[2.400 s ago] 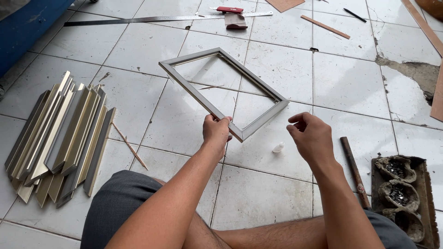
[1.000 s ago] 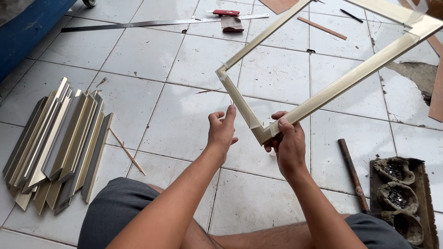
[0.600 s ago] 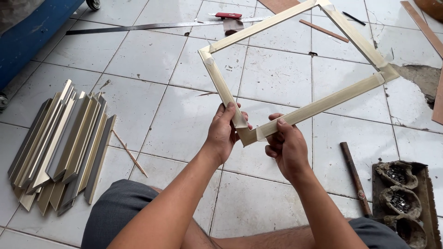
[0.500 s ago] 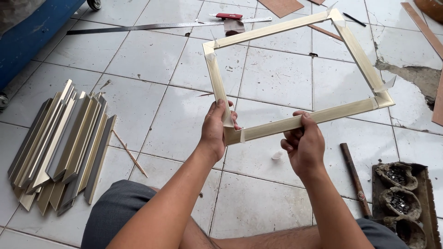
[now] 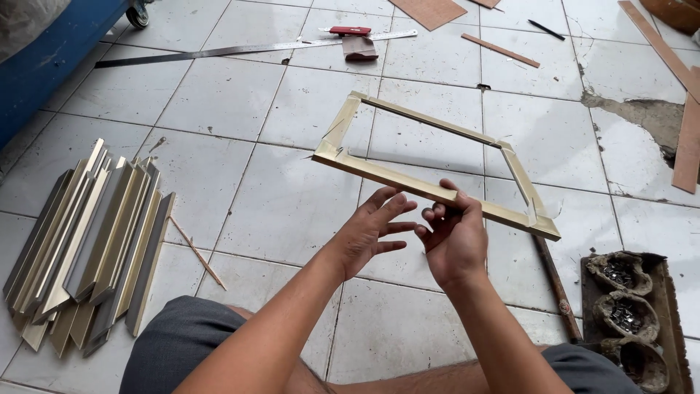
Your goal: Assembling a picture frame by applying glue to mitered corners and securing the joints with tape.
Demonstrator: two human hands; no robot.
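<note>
You sit on a floor (image 5: 240,211) of pale square tiles with dark grout lines; toward its far right a patch (image 5: 642,120) of tile surface is broken away to grey. A blue wall or bin (image 5: 51,66) runs along the far left corner.

Your right hand (image 5: 453,244) pinches the near rail of a gold-coloured rectangular frame (image 5: 430,191) between thumb and fingertips, holding it up off the tiles and tilted, its long side running from left down to right. Your left hand (image 5: 372,232) sits just beside it with fingers spread and loose, the fingertips at the rail's underside — whether they touch it you cannot tell.

No labels or signs are readable here. At the near right edge stands a brown tray (image 5: 660,321) with crusted cups holding small metal pieces. A dark rod (image 5: 558,288) lies on the tiles between your right arm and the tray. To your left a fan of cut moulding strips (image 5: 87,244), silver and gold, lies near your knee, and a thin wooden stick (image 5: 198,252) lies just beside them.

Along the far edge lies a long steel ruler (image 5: 248,48) with a red-handled tool (image 5: 351,31) and a brown block (image 5: 360,48) touching it. Wooden slats (image 5: 502,49) and boards (image 5: 689,138) lie far right, well apart from the frame.

Open tiles lie under the frame and to its left — the widest bare stretch is between the strips and the ruler
</note>
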